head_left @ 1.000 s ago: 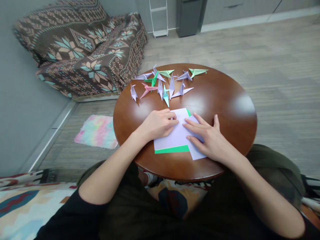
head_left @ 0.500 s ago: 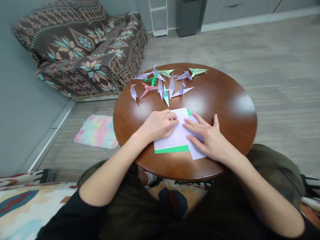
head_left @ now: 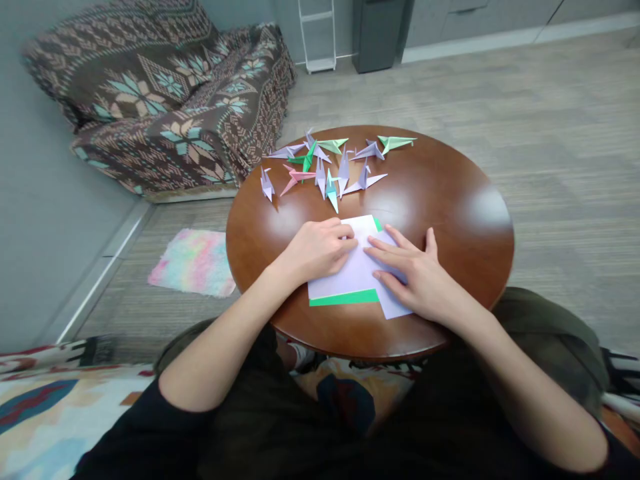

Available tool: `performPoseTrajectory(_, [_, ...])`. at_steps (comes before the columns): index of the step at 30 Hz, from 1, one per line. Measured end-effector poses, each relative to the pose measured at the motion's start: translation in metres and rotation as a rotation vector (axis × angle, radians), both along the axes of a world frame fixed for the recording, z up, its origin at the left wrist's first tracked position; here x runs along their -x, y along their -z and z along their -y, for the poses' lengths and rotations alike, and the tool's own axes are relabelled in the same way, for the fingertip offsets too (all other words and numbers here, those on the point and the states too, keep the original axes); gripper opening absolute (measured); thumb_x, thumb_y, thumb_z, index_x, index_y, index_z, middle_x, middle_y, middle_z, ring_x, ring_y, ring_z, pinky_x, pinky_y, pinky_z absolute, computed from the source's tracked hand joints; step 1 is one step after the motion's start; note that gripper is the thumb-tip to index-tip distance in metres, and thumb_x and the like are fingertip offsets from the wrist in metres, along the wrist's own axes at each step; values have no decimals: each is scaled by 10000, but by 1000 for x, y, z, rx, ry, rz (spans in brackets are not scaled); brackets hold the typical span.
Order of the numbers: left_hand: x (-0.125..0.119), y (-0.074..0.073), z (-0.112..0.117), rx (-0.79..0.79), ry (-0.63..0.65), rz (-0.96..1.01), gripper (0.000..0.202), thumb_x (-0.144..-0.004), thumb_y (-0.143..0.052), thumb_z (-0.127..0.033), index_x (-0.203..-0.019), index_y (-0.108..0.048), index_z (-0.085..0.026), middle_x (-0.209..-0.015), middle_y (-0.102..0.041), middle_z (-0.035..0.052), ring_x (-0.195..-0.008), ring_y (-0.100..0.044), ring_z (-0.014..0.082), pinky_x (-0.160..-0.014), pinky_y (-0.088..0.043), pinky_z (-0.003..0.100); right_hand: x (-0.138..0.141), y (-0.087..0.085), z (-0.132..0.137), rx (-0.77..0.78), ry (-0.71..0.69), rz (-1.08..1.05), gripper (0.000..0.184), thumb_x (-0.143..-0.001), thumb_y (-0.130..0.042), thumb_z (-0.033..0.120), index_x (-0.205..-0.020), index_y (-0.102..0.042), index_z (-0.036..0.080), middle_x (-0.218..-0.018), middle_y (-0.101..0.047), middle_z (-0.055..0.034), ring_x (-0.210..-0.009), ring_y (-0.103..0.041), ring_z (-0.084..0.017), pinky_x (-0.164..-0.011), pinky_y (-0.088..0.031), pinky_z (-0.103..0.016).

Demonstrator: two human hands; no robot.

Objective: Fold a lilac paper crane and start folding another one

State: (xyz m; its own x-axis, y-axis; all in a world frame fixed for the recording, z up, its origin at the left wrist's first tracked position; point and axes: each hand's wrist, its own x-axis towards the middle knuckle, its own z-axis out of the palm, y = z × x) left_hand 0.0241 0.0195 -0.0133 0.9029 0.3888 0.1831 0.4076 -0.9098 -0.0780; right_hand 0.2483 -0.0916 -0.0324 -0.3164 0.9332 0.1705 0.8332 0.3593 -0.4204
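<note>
Apparently plain lilac paper (head_left: 345,280), left hand (head_left: 321,248) curled atop, right hand (head_left: 413,267) spread

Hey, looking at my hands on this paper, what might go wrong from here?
The purple sheet under your right hand lies askew, so it could slip. Green paper pokes out beneath the other purple sheet and might get dragged along. The blue crane sits just beyond your left hand; a forward reach could knock it.
</note>
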Motion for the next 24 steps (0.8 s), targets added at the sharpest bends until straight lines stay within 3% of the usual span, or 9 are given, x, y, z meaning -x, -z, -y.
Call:
performPoseTrajectory(5, [-9,3,19,63,-164,165,237,-925,-545,-193,-996,-771,-198,-1109,-768,58,-980,-672,253,-677,-523,358,1,0,1,-15,16,16,436,-1041,-497,298,-1457,-628,299,-1561,-577,-86,-1562,-335,-442,-1074,-56,-952])
performPoseTrajectory(7, [-15,5,30,119,-178,272,253,-933,-526,-176,-1049,-751,-186,-1184,-749,76,-1083,-666,250,-816,-567,370,2,0,1,-21,25,19,449,-1042,-496,305,-1475,-616,315,-1553,-585,-82,-1562,-329,-451,-1072,-61,-953])
performPoseTrajectory(10, [-22,7,43,234,-158,277,266,-926,-554,-192,-1126,-719,-132,-1151,-742,119,-1134,-652,263,-986,-554,405,2,1,2,-19,36,19,443,-1048,-488,329,-1473,-614,328,-1548,-591,-64,-1568,-312,-454,-1076,-49,-951])
performPoseTrajectory(14, [-26,6,52,286,-235,243,294,-928,-599,-275,-1141,-703,-101,-1088,-711,140,-1098,-635,293,-986,-541,438,3,2,2,-3,43,6,440,-1039,-474,301,-1457,-614,305,-1544,-600,-81,-1577,-294,-448,-1080,-25,-945])
performPoseTrajectory(19, [-28,5,59,280,-276,212,379,-940,-595,-300,-1269,-653,-121,-1131,-683,136,-1146,-608,303,-1005,-510,459,2,1,3,35,41,-55,507,-1010,-492,309,-1513,-472,242,-1616,-512,-156,-1586,-299,-412,-1123,-55,-906])
performPoseTrajectory(24, [-29,6,65,259,-283,182,442,-943,-615,-366,-1318,-623,-131,-1197,-655,134,-1209,-578,315,-1010,-484,464,-9,-4,4,137,-18,-75,552,-983,-521,317,-1517,-391,253,-1654,-456,-154,-1618,-212,-384,-1153,-2,-873])
